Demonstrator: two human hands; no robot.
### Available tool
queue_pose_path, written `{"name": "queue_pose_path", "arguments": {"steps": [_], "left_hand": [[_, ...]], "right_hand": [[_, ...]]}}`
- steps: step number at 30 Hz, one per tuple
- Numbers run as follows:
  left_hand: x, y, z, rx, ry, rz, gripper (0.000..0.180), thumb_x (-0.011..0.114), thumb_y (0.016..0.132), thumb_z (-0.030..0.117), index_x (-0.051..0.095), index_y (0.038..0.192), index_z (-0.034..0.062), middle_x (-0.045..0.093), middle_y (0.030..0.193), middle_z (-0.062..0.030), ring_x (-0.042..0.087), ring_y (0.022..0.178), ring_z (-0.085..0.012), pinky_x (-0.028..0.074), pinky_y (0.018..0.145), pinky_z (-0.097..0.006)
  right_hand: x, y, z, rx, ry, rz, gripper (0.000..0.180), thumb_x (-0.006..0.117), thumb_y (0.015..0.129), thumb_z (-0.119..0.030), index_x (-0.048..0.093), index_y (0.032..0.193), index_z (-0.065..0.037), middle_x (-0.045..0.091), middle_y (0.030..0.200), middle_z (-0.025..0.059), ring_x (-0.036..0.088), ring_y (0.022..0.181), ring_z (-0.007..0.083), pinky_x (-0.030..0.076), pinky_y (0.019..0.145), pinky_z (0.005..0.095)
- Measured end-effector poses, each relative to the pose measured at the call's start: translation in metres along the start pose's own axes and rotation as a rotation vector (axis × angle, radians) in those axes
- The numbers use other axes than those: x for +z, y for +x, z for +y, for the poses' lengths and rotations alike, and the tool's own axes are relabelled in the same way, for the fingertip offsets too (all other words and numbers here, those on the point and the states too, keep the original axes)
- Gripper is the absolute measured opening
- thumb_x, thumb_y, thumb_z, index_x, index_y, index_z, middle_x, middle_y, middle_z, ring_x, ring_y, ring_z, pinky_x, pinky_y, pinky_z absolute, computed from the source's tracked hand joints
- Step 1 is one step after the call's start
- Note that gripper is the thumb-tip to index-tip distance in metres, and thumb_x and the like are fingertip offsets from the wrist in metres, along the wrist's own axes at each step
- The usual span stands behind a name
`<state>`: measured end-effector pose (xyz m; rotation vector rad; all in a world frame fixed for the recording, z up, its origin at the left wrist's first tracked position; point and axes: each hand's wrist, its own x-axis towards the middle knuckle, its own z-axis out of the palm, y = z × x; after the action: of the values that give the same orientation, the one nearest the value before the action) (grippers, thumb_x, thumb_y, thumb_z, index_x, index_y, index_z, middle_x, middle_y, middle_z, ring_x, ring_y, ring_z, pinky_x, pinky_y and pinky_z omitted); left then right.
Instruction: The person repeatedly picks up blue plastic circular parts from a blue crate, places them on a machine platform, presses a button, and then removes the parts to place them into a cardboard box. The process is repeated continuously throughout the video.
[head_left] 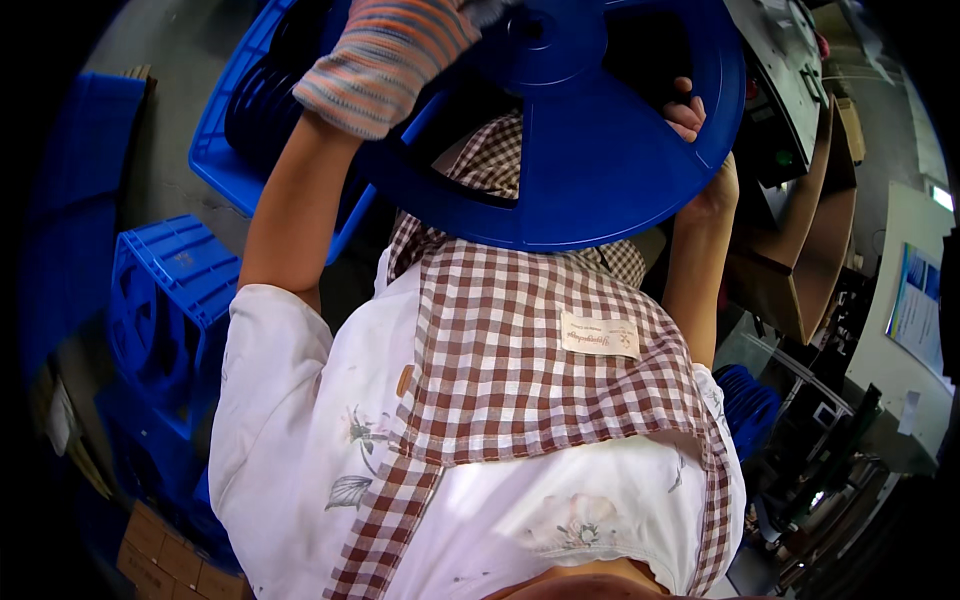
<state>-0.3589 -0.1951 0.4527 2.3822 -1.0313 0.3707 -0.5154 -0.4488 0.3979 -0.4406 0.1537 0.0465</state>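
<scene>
A large blue plastic reel with a round hub and wide cut-out windows is held up in front of my checked apron. My right hand is bare and grips the reel's right rim. Its fingertips show through the right window, curled round from behind. My left hand wears a striped orange and grey knit glove and lies over the reel's upper left, beside the hub. The fingers of that hand are blurred and partly cut off by the top edge, so whether they hold anything cannot be made out.
A blue crate with black ringed items stands at the left behind my arm. Lower left are another blue crate and a cardboard box. An open cardboard box stands right, near a workbench. Blue ringed items lie below.
</scene>
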Motion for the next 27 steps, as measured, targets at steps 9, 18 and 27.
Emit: {"name": "queue_pose_path", "arguments": {"steps": [9, 18, 27], "left_hand": [[0.014, -0.068, 0.012, 0.173, -0.372, -0.157, 0.044, 0.066, 0.083, 0.025, 0.056, 0.122, 0.0082, 0.052, 0.127, -0.0182, 0.046, 0.124, -0.0354, 0.037, 0.103, -0.048], [0.053, -0.158, -0.041, -0.761, -1.012, 0.301, 0.021, 0.052, 0.096, 0.011, 0.063, 0.113, 0.0051, 0.067, 0.105, -0.0071, 0.061, 0.098, -0.0118, 0.046, 0.09, -0.025], [0.066, -0.206, -0.018, -0.81, -1.117, 0.152, 0.034, 0.057, 0.09, 0.016, 0.057, 0.121, 0.0046, 0.062, 0.109, -0.0136, 0.058, 0.099, -0.0229, 0.047, 0.088, -0.033]], "right_hand": [[0.014, 0.038, 0.022, -0.075, -0.259, 0.166, 0.034, 0.049, 0.097, -0.018, 0.046, 0.123, 0.004, 0.059, 0.08, 0.0055, 0.063, 0.07, 0.0188, 0.054, 0.063, 0.0264], [0.054, 0.071, 0.041, 0.064, -0.432, 0.107, 0.02, 0.05, 0.097, -0.024, 0.052, 0.09, -0.005, 0.053, 0.077, 0.0033, 0.057, 0.077, 0.0186, 0.048, 0.073, 0.0337], [0.043, 0.083, 0.072, 0.266, -0.345, 0.218, 0.02, 0.047, 0.097, -0.028, 0.051, 0.098, -0.009, 0.054, 0.079, 0.0027, 0.058, 0.086, 0.0225, 0.045, 0.088, 0.0533]]}}
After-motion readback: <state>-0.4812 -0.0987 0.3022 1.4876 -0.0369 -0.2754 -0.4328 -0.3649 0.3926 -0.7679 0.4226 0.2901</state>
